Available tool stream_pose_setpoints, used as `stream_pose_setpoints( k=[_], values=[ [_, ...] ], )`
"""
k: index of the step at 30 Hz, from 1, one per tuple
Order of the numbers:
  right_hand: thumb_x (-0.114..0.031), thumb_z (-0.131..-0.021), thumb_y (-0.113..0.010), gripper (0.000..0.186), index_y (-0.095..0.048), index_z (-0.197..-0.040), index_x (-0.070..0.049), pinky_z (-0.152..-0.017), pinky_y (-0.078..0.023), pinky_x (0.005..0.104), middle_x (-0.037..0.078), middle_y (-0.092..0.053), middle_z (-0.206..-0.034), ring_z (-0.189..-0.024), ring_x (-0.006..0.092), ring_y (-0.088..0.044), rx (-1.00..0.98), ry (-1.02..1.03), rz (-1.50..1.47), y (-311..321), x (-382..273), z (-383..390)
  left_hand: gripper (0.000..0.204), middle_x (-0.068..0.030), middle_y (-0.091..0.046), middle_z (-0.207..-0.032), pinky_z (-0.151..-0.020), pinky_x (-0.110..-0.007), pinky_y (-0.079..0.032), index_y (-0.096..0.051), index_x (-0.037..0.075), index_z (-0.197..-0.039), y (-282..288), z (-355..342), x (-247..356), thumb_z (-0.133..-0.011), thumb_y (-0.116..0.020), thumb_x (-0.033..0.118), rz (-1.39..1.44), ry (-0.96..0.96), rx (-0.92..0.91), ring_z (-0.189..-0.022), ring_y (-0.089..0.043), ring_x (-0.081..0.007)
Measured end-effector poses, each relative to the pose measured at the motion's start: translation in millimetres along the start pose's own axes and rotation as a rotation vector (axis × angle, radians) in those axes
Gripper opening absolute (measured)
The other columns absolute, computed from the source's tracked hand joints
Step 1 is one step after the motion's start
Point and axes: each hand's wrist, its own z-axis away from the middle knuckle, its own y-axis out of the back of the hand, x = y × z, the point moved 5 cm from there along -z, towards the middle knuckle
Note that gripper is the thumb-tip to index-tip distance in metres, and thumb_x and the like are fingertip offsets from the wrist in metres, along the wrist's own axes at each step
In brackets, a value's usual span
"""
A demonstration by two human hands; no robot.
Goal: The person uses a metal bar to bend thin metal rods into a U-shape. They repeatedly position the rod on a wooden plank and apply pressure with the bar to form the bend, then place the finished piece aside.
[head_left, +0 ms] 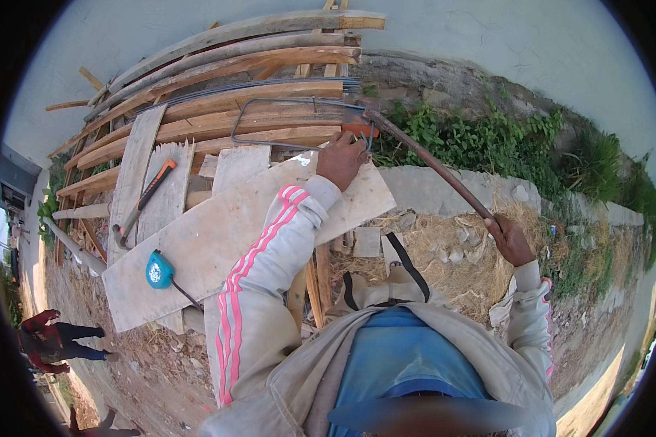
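Note:
My left hand (pixel 340 162) is closed on a thin grey steel rod (pixel 245 116) bent into a long, narrow loop, its fingers beside an orange-red block (pixel 360 130) at the end of the timbers. A long rusty metal bar (pixel 430 159) slants from that block toward me, and my right hand (pixel 512 240) is wrapped round its near end. The bar's far end lies against the block and the rod; their exact contact is too small to make out. Below my left forearm lies a pale wooden board (pixel 248 218).
On the boards at left lie a hammer (pixel 147 200) with a black and orange handle and a teal tape measure (pixel 159 269). Long timbers (pixel 270 54) and straight steel rods (pixel 270 91) lie beyond. Green plants (pixel 466 146) grow along the wall. A person (pixel 58 339) stands at far left.

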Motion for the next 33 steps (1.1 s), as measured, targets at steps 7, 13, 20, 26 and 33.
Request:
stream_pose_setpoints(
  k=[7,13,20,26,33],
  values=[
    [-0.046,-0.104,-0.055,0.048,-0.059,-0.085,-0.001,-0.060,-0.043,0.0517,0.022,-0.058,-0.067,-0.066,0.0438,-0.060,0.118,0.013,0.064,-5,-20,23,0.022,-0.0113,-0.065,-0.108,-0.089,-0.048,-0.054,-0.072,0.009,-0.102,1,-2,-4,-0.089,-0.072,0.026,-0.011,-0.019,-0.065,-0.107,-0.061,-0.0358],
    [-0.053,-0.103,-0.053,0.053,-0.059,-0.085,-0.003,-0.060,-0.044,0.0530,0.022,-0.059,-0.068,-0.065,0.0441,-0.060,0.116,-0.031,0.121,-10,-23,25,0.020,-0.0104,-0.066,-0.108,-0.089,-0.048,-0.054,-0.072,0.010,-0.102,1,-1,-6,-0.089,-0.072,0.025,-0.001,-0.041,-0.042,-0.107,-0.062,-0.0356],
    [-0.056,-0.102,-0.052,0.056,-0.058,-0.084,-0.003,-0.062,-0.044,0.0539,0.022,-0.059,-0.069,-0.068,0.0450,-0.060,0.123,-0.075,0.175,-16,-21,29,0.018,-0.0088,-0.066,-0.109,-0.088,-0.048,-0.055,-0.072,0.011,-0.102,-3,-2,-9,-0.089,-0.071,0.024,-0.019,-0.070,-0.047,-0.106,-0.063,-0.0343],
    [-0.059,-0.102,-0.049,0.059,-0.059,-0.083,-0.003,-0.066,-0.044,0.0548,0.023,-0.059,-0.071,-0.072,0.0455,-0.061,0.123,-0.093,0.137,-21,-27,36,0.017,-0.0077,-0.066,-0.106,-0.087,-0.047,-0.055,-0.072,0.010,-0.100,-7,-2,-14,-0.089,-0.071,0.024,-0.048,-0.109,-0.032,-0.106,-0.063,-0.0340],
    [-0.062,-0.101,-0.047,0.062,-0.061,-0.085,-0.003,-0.068,-0.045,0.0540,0.023,-0.060,-0.073,-0.075,0.0449,-0.062,0.159,-0.113,0.154,-18,-33,40,0.019,-0.0088,-0.065,-0.105,-0.086,-0.048,-0.057,-0.070,0.008,-0.098,-6,-4,-9,-0.090,-0.068,0.025,-0.108,-0.197,0.002,-0.109,-0.062,-0.0329]
  ],
)
